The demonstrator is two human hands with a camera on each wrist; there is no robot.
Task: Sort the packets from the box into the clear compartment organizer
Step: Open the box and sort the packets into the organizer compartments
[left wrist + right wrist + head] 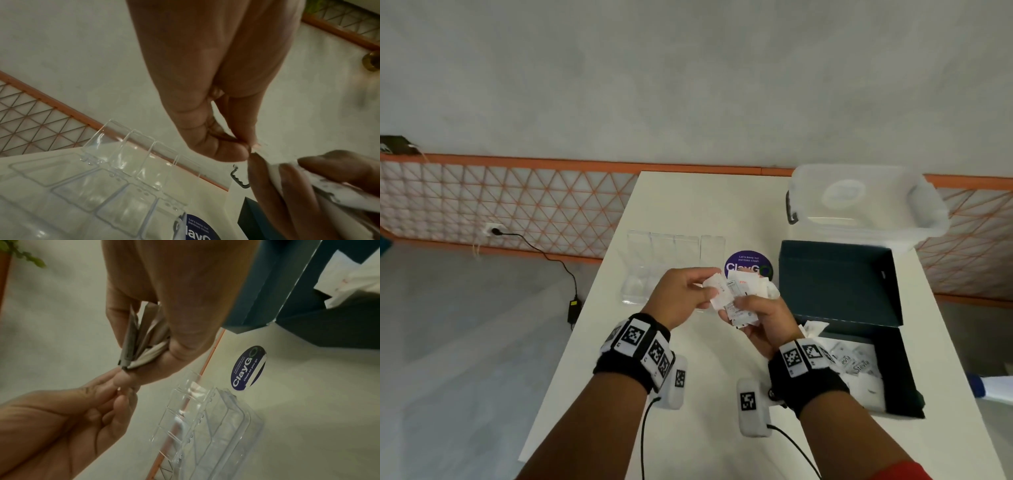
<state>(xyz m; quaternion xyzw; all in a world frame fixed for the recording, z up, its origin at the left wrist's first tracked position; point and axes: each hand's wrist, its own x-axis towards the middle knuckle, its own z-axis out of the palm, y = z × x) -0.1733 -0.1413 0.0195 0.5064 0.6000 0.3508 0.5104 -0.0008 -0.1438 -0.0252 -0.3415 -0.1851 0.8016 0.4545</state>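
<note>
Right hand [763, 317] is gripping a fanned stack of packets [739, 294]; left hand [685, 294] is pinching one packet's corner. Loose fan risks extras sliding out onto the table [688, 394], missing the organizer [650, 270].

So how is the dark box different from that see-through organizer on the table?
The dark box is opaque teal with one raised lid; the clear organizer is transparent, split into several compartments, each with its own flip lid. The dark box has white packets inside; the clear organizer's compartments look bare. The box sits to the right, the organizer to the left. Both stand open on the white table.
</note>
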